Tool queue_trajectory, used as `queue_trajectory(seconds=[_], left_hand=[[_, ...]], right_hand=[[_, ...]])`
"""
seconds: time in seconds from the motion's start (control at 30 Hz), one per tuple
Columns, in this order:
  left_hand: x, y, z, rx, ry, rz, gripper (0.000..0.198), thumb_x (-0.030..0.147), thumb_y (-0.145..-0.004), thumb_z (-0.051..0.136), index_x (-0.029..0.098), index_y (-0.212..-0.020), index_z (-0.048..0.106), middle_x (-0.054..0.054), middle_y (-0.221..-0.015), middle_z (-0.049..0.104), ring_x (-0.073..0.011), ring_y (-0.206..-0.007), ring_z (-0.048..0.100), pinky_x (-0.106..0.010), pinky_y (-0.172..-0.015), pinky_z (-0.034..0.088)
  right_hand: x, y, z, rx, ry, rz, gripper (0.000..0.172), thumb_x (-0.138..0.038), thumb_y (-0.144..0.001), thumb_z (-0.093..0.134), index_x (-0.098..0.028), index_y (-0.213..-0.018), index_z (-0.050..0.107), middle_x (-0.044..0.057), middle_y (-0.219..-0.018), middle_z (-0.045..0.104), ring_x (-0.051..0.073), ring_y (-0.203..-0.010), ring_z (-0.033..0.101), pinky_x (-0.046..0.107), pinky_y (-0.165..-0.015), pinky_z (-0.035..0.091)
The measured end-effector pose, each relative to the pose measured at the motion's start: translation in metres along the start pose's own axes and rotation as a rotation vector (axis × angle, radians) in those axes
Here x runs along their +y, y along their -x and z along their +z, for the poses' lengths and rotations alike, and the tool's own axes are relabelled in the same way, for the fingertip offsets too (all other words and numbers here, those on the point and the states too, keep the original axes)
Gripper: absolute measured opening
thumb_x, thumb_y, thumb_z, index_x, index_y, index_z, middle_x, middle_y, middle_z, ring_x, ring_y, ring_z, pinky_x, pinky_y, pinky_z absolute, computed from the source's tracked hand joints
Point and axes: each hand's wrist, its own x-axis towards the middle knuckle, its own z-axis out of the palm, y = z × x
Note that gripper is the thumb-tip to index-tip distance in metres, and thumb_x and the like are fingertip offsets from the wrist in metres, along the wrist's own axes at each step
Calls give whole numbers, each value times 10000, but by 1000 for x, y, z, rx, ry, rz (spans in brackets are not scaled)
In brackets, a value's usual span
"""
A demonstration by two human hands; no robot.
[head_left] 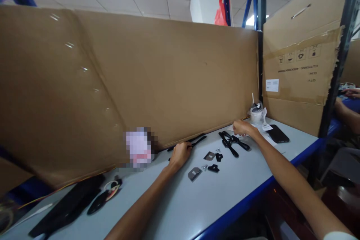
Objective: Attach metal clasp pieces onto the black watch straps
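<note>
My left hand (180,154) is closed on a long thin black bar (197,141) that lies along the foot of the cardboard wall. My right hand (242,128) rests closed at the far side of the table, just beyond a bundle of black handled parts (232,141); what its fingers hold, if anything, is hidden. Between my hands lie small flat grey metal plates (194,173) (209,155), small black pieces (213,168) and tiny screws.
A tall cardboard wall (140,78) backs the grey table (202,202). A black phone (278,134) and a white cup (256,114) stand at the far right. Long black parts (70,206) lie at the near left. Another person's arm (347,110) shows at the right edge.
</note>
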Motion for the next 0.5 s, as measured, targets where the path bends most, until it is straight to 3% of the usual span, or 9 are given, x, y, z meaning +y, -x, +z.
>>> queue_trajectory(seconds=[0.1,0.2,0.3,0.37,0.5], left_hand=[[3,-6,0,32,25,2,292,141,-884,491,138,-1027,746,-150,-1077,736,-270,-1058,656,-313,-881,444],[10,4,-3,64,78,29,336,139,-892,474,106,-1143,696,-163,-1118,708,-258,-1068,646,-323,-912,456],[20,38,0,68,145,141,372,165,-930,419,136,-1234,631,-147,-1192,668,-232,-1061,642,-348,-950,469],[25,70,6,53,194,219,398,278,-978,386,156,-1302,583,-151,-1252,635,-244,-1146,608,-381,-1011,455],[33,117,24,-7,208,256,637,524,-956,426,171,-1485,400,-172,-1526,426,-302,-1437,359,-460,-1172,309]], right_hand=[[-5,0,2,-9,6,-33,220,-174,-796,587,-98,-892,770,123,-778,751,173,-621,676,232,-592,454],[-9,-3,8,-39,4,-73,228,-212,-812,609,-123,-946,770,100,-774,754,161,-610,675,222,-595,455],[-14,-6,15,-46,9,-118,255,-238,-826,613,-146,-1007,768,92,-767,755,170,-618,682,226,-591,454],[-19,-8,20,-23,26,-147,252,-241,-822,620,-150,-1001,773,111,-820,763,201,-709,706,237,-618,460],[-31,-6,27,33,73,-195,246,-225,-790,650,-152,-986,780,151,-1046,751,259,-951,705,256,-711,474]])
